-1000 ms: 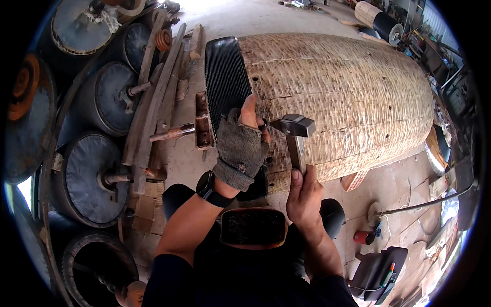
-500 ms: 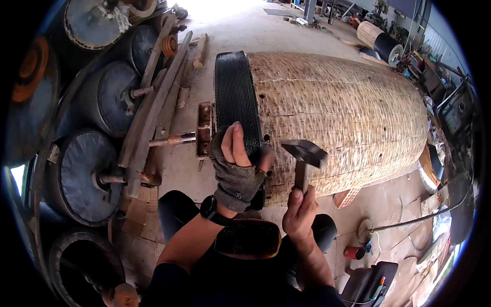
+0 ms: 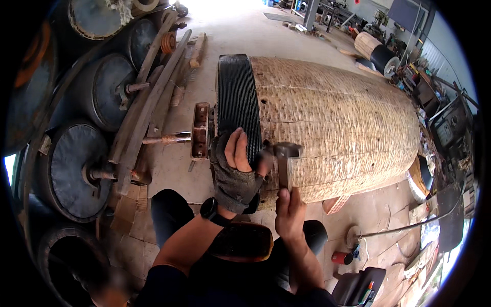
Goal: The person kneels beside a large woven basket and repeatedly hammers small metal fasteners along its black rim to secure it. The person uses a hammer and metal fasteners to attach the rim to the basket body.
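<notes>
Workshop, head view: pale floor (image 3: 225, 41); one large light-brown drum (image 3: 337, 117), one black ribbed band (image 3: 237, 97) round its left end. One hammer (image 3: 285, 174), head over drum near band's right edge, just beside blurred left thumb. Right hand (image 3: 290, 217) closed round handle. Left hand (image 3: 235, 171) gloved, fingers bent over band; whether gripping, cannot tell. Floor strip between drum's left edge and wooden beams (image 3: 153, 110).

View from my head, left one of two side-by-side fisheyes, facing down and forward, my forearms (image 3: 192, 243) in from the lower edge, my left hand (image 3: 234, 179) and right hand (image 3: 290, 212) near, below centre, pale drum (image 3: 337, 123) just beyond, floor (image 3: 238, 36) reaching toward the top
</notes>
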The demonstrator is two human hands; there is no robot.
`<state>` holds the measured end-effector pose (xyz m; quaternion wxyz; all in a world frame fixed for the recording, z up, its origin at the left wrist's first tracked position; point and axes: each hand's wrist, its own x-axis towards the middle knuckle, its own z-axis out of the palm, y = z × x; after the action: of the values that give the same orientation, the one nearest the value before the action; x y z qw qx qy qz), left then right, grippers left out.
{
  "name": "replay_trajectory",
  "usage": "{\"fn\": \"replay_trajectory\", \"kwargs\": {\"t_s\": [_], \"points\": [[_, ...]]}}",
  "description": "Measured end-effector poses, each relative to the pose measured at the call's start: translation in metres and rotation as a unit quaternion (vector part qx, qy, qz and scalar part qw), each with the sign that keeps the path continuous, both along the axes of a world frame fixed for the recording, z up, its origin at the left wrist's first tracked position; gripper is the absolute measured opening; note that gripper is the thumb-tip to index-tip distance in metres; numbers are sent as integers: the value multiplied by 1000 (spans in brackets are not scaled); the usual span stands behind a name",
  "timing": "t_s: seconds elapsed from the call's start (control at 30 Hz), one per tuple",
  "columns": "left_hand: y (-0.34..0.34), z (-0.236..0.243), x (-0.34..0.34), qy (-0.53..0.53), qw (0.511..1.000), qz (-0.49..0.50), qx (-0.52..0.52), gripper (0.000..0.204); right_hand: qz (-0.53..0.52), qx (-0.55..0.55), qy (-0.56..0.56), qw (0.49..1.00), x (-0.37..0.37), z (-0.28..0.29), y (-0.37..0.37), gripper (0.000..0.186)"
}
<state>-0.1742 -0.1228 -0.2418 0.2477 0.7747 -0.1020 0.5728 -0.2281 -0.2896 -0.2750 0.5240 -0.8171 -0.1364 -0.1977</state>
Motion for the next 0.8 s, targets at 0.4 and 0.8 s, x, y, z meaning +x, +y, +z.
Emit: {"fn": "replay_trajectory", "kwargs": {"t_s": [0.4,0.8], "points": [[0,-2,8,-31,999,-9,-10,82,7,108,-1,994,-11,6,8,35],[1,-2,8,-37,999,14,9,79,-21,142,2,990,-6,10,13,36]]}}
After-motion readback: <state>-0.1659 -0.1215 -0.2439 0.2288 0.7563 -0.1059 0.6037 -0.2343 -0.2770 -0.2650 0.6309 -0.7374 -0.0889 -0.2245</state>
